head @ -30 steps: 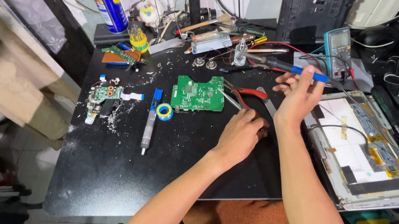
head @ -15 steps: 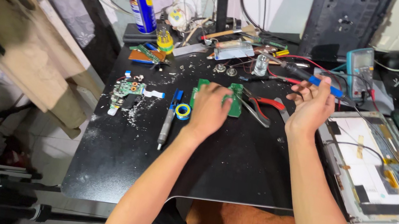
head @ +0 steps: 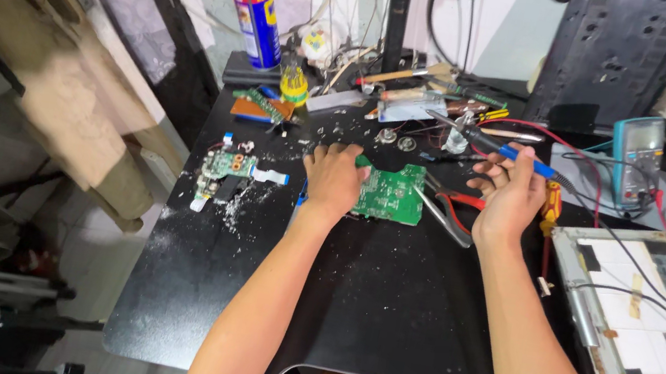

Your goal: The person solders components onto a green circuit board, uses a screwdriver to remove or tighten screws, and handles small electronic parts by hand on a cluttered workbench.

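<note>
Head view: left hand (head: 333,180) stays pressed on green circuit board (head: 391,194) (right hand (head: 514,196) now grips soldering iron (head: 500,147))

My left hand (head: 334,180) rests on a green circuit board (head: 391,193); my right hand (head: 512,196) holds a blue-handled iron (head: 504,149). The mat (head: 383,315) is black, the pliers (head: 457,207) red-handled, the spray can (head: 257,14) blue and yellow.

Bare black mat (head: 383,315) lies open between the 2 forearms; pliers (head: 449,209), small board (head: 227,168) and back-edge tool clutter (head: 421,102) crowd the rest.
</note>
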